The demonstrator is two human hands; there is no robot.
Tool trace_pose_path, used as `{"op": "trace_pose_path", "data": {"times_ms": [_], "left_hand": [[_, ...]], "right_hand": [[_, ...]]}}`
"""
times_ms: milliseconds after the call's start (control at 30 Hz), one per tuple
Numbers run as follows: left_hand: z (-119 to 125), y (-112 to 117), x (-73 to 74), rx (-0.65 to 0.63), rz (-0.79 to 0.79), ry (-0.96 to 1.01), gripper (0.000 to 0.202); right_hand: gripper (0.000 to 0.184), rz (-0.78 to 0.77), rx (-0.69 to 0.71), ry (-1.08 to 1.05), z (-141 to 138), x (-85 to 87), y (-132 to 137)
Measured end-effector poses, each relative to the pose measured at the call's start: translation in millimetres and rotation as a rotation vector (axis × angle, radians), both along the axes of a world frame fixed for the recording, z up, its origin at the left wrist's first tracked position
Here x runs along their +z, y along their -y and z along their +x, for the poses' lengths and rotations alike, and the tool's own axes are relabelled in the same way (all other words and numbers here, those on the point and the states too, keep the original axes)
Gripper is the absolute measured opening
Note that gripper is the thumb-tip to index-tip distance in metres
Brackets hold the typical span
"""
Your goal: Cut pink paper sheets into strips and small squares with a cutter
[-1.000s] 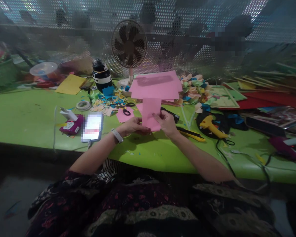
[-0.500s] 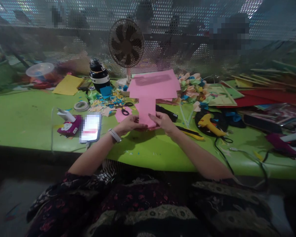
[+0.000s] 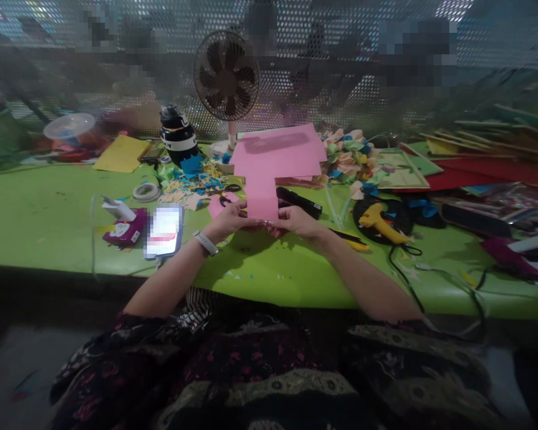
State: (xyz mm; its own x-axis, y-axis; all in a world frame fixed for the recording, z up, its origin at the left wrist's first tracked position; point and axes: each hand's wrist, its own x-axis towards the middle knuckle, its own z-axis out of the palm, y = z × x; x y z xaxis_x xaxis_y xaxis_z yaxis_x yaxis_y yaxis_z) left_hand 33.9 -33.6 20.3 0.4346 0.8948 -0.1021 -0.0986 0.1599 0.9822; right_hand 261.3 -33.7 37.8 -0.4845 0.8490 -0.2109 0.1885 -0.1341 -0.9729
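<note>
A strip of pink paper (image 3: 262, 200) is held up over the front of the table by both hands. My left hand (image 3: 231, 220) grips its lower left edge, and a white band circles that wrist. At the lower right corner my right hand (image 3: 293, 222) pinches the same strip, its fingertips close to the left ones. Behind it lie larger pink sheets (image 3: 280, 152). Black-handled scissors (image 3: 226, 197) rest on a pink scrap beside my left hand. A black stapler-like tool (image 3: 299, 203) lies just beyond my right hand, with a yellow cutter (image 3: 350, 240) to its right.
A phone (image 3: 164, 230), a tape roll (image 3: 146, 192) and a purple device (image 3: 125, 230) lie to the left. Paper scraps, a black bottle (image 3: 178, 137) and a fan (image 3: 226, 77) stand farther back. To the right are a yellow glue gun (image 3: 381, 222), cables and stacked coloured paper.
The pink strip's lower end has tipped, and my fingers have shifted to its lower edge, the right thumb no longer lying across its face. The view has moved slightly.
</note>
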Motion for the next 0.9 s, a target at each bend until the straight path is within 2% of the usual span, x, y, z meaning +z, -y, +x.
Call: {"op": "trace_pose_path", "data": {"times_ms": [267,400,567,900], "left_hand": [[0,2,6.3,0.022,-0.013,-0.041,0.056],[-2,0,5.4,0.028,-0.005,-0.052,0.052],[-2,-1,1.9,0.044,-0.006,-0.038,0.050],[8,5,3.4,0.124,-0.058,0.025,0.065]], "right_hand": [[0.023,-0.064,0.122,0.075,17,10.1,-9],[0.020,-0.061,0.077,0.118,22,11.5,-13],[0.017,-0.040,0.023,0.129,13,15.1,-5],[0.028,0.021,0.011,0.029,0,4.9,0]]}}
